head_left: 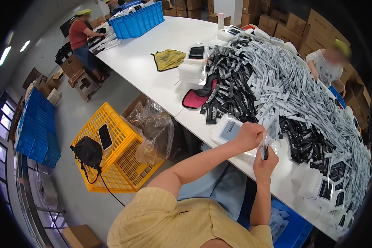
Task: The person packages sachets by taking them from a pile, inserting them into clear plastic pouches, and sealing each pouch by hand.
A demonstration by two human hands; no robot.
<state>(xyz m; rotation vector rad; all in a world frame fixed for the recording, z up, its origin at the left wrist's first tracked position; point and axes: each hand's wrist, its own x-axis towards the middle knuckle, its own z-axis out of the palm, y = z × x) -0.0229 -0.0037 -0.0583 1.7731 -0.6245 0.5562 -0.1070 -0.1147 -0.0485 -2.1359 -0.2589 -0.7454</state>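
Note:
My left hand (250, 136) is closed, its fingertips pinching the edge of a small clear plastic bag (270, 141) above the table edge. My right hand (265, 164) grips the same bag from below, with something dark showing between thumb and fingers. Just beyond lies a heap of black stick packets (231, 87). A much larger pile of white stick packets (285, 78) spreads behind it. Beside my left forearm sits a stack of clear bags with a grey label (230, 130). Another stack of bags with black labels (325, 189) lies to the right.
The white table (153, 51) holds a blue crate (137, 20), a yellow cloth (168, 59) and a pink-and-black pouch (199, 94). A yellow crate (111, 149) with a phone (105, 137) stands left. A blue bin (295, 225) is below the table. Two co-workers stand around it.

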